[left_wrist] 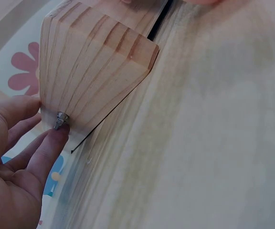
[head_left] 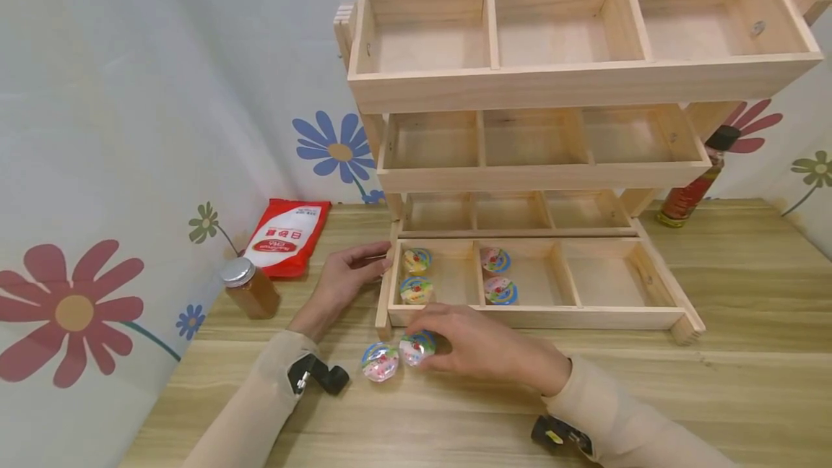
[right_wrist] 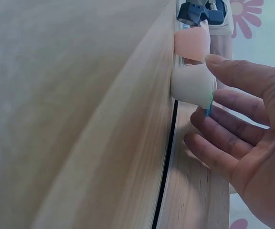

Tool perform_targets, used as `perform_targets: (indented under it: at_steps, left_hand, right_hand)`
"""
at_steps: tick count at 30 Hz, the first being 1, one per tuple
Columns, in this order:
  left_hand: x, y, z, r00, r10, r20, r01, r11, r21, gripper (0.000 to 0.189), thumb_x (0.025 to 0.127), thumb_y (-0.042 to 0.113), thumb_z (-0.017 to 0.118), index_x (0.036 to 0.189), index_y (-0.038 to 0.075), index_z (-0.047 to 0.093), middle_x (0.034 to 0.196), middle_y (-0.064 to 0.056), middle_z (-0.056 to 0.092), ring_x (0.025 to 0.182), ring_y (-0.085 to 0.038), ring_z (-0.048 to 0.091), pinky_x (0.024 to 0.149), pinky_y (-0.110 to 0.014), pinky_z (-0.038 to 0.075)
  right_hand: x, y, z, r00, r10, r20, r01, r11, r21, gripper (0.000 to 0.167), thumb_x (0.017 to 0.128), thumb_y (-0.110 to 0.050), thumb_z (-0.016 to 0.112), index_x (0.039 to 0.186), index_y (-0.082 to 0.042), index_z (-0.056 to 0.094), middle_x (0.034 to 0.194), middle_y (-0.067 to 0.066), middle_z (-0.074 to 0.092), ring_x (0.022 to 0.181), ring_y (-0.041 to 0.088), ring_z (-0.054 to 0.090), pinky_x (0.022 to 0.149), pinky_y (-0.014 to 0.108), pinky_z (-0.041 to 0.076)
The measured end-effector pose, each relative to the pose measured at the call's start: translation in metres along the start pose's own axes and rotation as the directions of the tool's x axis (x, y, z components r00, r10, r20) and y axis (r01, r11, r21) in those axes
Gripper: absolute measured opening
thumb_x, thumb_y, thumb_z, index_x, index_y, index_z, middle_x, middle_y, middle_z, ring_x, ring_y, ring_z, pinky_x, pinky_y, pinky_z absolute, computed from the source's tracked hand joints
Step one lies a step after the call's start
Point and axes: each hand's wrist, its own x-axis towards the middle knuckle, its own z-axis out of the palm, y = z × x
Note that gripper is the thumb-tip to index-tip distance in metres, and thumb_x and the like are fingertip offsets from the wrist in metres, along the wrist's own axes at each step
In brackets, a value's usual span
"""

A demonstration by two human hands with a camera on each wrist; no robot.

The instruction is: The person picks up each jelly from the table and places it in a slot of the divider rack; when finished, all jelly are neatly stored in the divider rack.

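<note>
My right hand (head_left: 481, 349) reaches in front of the wooden rack with its thumb and fingers around the rim of a whitish jelly cup (right_wrist: 190, 85), which stands upright on the table. Beside that cup is a pink jelly cup (head_left: 380, 362), also upright. Thumb and fingertips of my left hand (head_left: 341, 280) touch the left side panel of the rack (left_wrist: 94, 62), close to a small metal bolt (left_wrist: 61, 120). In the bottom tier, two yellowish jelly cups (head_left: 417, 290) sit in the left compartment and two pink ones (head_left: 500, 291) in the middle compartment.
Left of the rack lie a red and white bag (head_left: 286, 237) and a jar with a silver lid (head_left: 252, 289). A dark-capped bottle (head_left: 694, 183) stands behind the rack's right side. The rack's upper tiers (head_left: 585, 81) lean out over the lower ones.
</note>
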Motion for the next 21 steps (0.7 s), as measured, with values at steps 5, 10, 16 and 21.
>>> perform_targets:
  at_steps: [5, 10, 16, 21]
  left_hand:
    - [-0.0009, 0.001, 0.0008, 1.0, -0.001, 0.003, 0.001, 1.0, 0.001, 0.04, 0.1, 0.006, 0.075, 0.138, -0.002, 0.068, 0.137, -0.018, 0.069, 0.12, -0.024, 0.068, 0.092, -0.034, 0.062]
    - [-0.0012, -0.0006, 0.0002, 1.0, 0.002, 0.007, -0.002, 1.0, 0.009, 0.041, 0.1, 0.007, 0.075, 0.139, -0.002, 0.068, 0.137, -0.018, 0.068, 0.12, -0.024, 0.068, 0.092, -0.032, 0.062]
    - [-0.0007, -0.002, -0.0009, 1.0, 0.003, 0.008, -0.003, 1.0, 0.018, 0.041, 0.1, 0.008, 0.075, 0.139, -0.001, 0.068, 0.138, -0.018, 0.068, 0.122, -0.026, 0.067, 0.093, -0.033, 0.062]
    - [0.0005, -0.0019, -0.0001, 1.0, 0.007, 0.004, -0.007, 1.0, 0.017, 0.04, 0.1, 0.008, 0.075, 0.138, -0.002, 0.068, 0.138, -0.018, 0.068, 0.12, -0.023, 0.068, 0.093, -0.031, 0.061]
  right_hand:
    - [-0.001, 0.0011, 0.0008, 1.0, -0.013, -0.001, 0.013, 1.0, -0.007, 0.035, 0.095, -0.017, 0.083, 0.126, -0.005, 0.072, 0.131, 0.004, 0.069, 0.124, 0.017, 0.064, 0.109, 0.031, 0.051]
    - [-0.0014, 0.0024, 0.0021, 1.0, -0.019, -0.004, 0.019, 1.0, -0.008, 0.035, 0.095, -0.018, 0.083, 0.126, -0.006, 0.072, 0.13, 0.004, 0.069, 0.122, 0.017, 0.064, 0.108, 0.031, 0.052]
    - [-0.0015, 0.003, 0.0028, 1.0, -0.021, -0.004, 0.021, 1.0, -0.012, 0.036, 0.093, -0.019, 0.085, 0.125, -0.006, 0.072, 0.127, 0.002, 0.069, 0.119, 0.014, 0.064, 0.105, 0.029, 0.053]
    - [-0.0033, 0.0032, 0.0016, 1.0, -0.015, -0.009, 0.015, 1.0, -0.009, 0.037, 0.093, -0.019, 0.086, 0.124, -0.006, 0.073, 0.127, 0.002, 0.069, 0.118, 0.015, 0.064, 0.106, 0.031, 0.053]
